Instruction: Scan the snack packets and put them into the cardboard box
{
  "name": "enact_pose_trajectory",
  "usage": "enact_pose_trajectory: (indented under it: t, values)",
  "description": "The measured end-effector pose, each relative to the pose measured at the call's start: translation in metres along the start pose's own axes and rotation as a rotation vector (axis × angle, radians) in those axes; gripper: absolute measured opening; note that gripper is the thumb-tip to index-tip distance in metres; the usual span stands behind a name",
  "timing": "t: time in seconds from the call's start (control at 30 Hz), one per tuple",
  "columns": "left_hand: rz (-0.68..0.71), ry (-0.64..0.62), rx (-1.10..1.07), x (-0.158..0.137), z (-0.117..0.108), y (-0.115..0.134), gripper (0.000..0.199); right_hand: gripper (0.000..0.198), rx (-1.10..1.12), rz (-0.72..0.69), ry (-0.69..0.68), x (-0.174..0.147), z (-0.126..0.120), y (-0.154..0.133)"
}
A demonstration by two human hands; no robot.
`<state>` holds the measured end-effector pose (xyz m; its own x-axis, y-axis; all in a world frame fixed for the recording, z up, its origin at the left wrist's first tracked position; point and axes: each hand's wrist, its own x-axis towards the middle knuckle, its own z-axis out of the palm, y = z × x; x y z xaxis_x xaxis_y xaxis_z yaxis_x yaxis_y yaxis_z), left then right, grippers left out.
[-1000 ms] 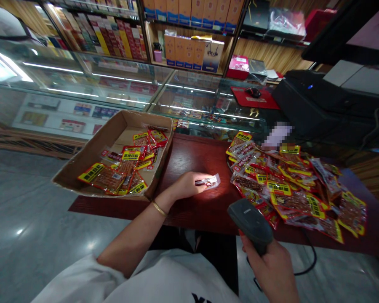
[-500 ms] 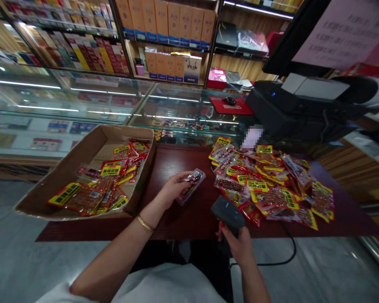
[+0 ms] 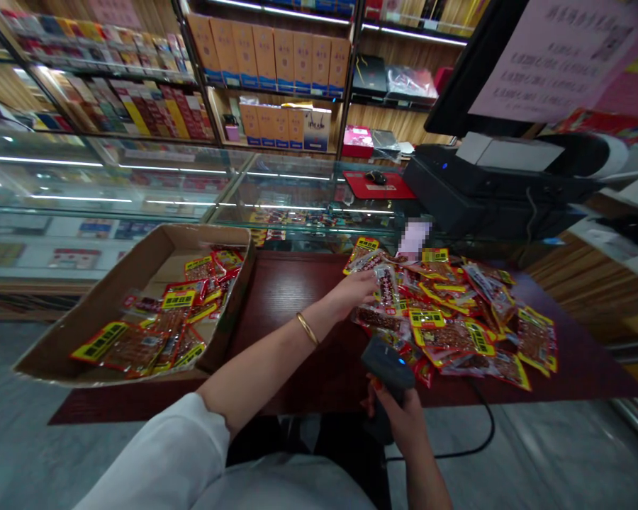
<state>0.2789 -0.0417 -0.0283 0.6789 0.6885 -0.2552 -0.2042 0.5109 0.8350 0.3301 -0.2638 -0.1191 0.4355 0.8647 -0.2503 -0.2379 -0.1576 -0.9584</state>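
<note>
My left hand reaches over the left part of a pile of snack packets. Its fingers are closed on the edge of a clear snack packet with dark contents, right at the pile. My right hand is wrapped round the handle of a dark barcode scanner, which shows a blue light. The scanner is held at the front edge of the table, just below the pile. Left of my arm stands an open cardboard box with several red and yellow packets in it.
Behind the dark red table runs a glass display counter. A mouse lies on a red mat. A black printer-like machine and a screen stand at the right. The scanner's cable hangs past the table edge.
My left hand has moved right, from the middle of the table to the pile, with a clear packet at its fingers. The scanner stays in my right hand and its blue light now shows.
</note>
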Motion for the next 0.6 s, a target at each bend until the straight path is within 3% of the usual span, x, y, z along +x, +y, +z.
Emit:
enact_pose_trajectory:
  t: [0.1,0.2,0.27,0.3,0.37,0.4,0.47,0.53,0.6]
  values:
    - [0.020,0.036,0.053,-0.042,-0.012,0.009,0.030,0.049,-0.039,-0.008,-0.003,-0.003,0.000,-0.002]
    - [0.124,0.068,0.131,-0.114,-0.035,0.037,0.033,0.047,-0.113,-0.006,0.022,-0.007,-0.003,-0.003]
    - [0.313,0.046,0.437,-0.165,-0.060,0.064,0.033,0.047,-0.160,0.007,0.028,-0.008,-0.005,-0.003]
    - [0.391,0.127,0.625,-0.189,-0.077,0.079,0.031,0.047,-0.175,0.012,0.025,-0.008,-0.007,-0.002]
    - [0.454,0.433,0.966,-0.226,-0.120,0.107,0.032,0.047,-0.200,0.013,0.020,-0.007,-0.008,-0.002]
    - [0.408,0.564,1.108,-0.239,-0.145,0.118,0.035,0.047,-0.219,0.011,0.019,-0.006,-0.009,-0.002]
    - [0.164,0.628,1.405,-0.253,-0.193,0.133,0.044,0.049,-0.273,0.019,0.010,-0.004,-0.013,-0.001]
    - [-0.149,0.592,1.665,-0.257,-0.230,0.136,0.057,0.053,-0.335,0.050,-0.002,0.000,-0.016,0.000]
    - [-0.274,0.541,1.786,-0.256,-0.249,0.130,0.082,0.056,-0.374,0.068,-0.009,0.002,-0.019,0.001]
